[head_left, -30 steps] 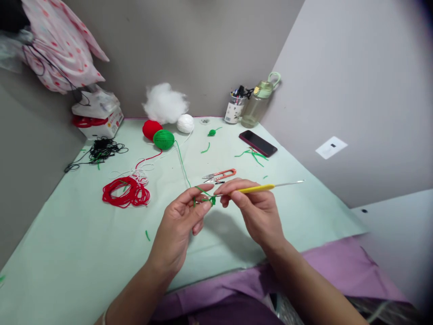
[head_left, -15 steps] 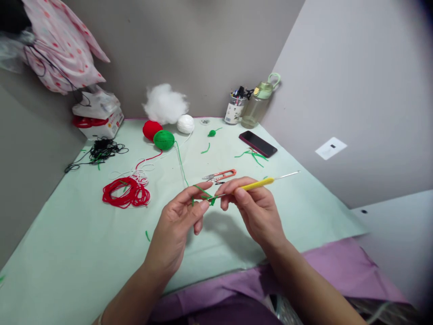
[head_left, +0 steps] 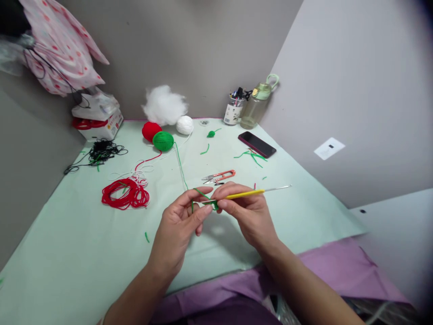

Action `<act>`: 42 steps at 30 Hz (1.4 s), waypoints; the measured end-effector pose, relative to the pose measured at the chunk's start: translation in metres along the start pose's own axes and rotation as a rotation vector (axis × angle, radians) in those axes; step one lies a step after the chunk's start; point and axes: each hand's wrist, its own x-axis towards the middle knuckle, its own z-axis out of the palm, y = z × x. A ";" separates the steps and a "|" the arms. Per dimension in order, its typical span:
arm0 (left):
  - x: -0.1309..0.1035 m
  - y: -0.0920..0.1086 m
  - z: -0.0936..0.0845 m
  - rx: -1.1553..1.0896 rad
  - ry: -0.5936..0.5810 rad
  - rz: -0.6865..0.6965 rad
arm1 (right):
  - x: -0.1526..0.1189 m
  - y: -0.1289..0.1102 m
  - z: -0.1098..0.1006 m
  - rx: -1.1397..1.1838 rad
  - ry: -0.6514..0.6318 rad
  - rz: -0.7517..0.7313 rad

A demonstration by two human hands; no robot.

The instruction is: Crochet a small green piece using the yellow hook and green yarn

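Green yarn is forming a small looped piece (head_left: 215,206), which is sitting between the fingertips of both hands, above the tabletop (head_left: 101,253). In the head view, the left hand (head_left: 174,228) is closing its grip on the piece, thumb against fingers, while its forefinger is extending under a strand leading from the green ball (head_left: 163,141). The right hand (head_left: 255,221) is keeping a closed grip on the yellow-handled hook (head_left: 246,194), its fingertips meeting the piece's near edge.

Judged by eye, the piece is weighing next to nothing and is likely behaving as soft and stretchy, its loops being liable to slip or pull out. Pinching the worked loops is looking sounder than pulling the loose strand; the stiff hook is offering its thick handle as the holding point.

Containers: the cup (head_left: 232,113) is holding pens and dark-handled items upright. The bottle (head_left: 251,113) is standing beside it, contents not determinable. A shallow round dish (head_left: 204,122) is containing small items, too small to identify. The box (head_left: 107,129) is supporting a plastic bag (head_left: 96,104); contents of both are remaining unverified.
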 end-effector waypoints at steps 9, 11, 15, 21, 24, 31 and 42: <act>0.000 -0.001 -0.001 0.029 0.020 0.015 | 0.001 0.000 0.004 0.065 0.002 0.084; 0.000 -0.001 -0.001 0.032 0.021 0.016 | 0.002 0.000 0.003 0.080 -0.007 0.116; 0.000 0.000 0.000 0.007 -0.011 0.004 | 0.003 0.003 0.003 0.179 -0.003 0.186; -0.003 0.004 0.000 -0.142 -0.137 -0.059 | 0.006 0.002 0.005 0.364 -0.066 0.295; -0.004 0.008 -0.001 -0.182 -0.149 -0.088 | 0.005 0.001 0.006 0.435 -0.093 0.319; -0.003 0.010 -0.001 -0.241 -0.191 -0.112 | 0.004 0.003 0.008 0.538 -0.091 0.377; -0.001 -0.004 0.000 -0.078 -0.027 0.113 | 0.001 0.006 0.013 0.408 0.015 0.244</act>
